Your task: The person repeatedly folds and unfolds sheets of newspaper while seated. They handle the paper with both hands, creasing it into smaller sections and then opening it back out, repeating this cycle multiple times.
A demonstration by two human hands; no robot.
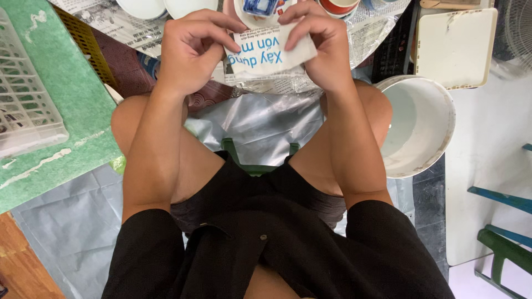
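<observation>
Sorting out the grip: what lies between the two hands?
In the head view, a folded piece of printed newspaper spans between the left hand and right hand, pinched by both.

Printed paper piece (270,53) at upper centre of the frame: roughly rectangular, white, with large blue lettering and a small dark picture on its left part, slightly crumpled, pinched at both short ends by fingers (219,34). Small blue-and-white packet (260,6) just above it at the top edge, squarish, lying on a white plate (241,13) and partly cut off by the frame. Grey-and-white printed newspaper sheets (105,19) spread at upper left, running beneath the dishes.
</observation>
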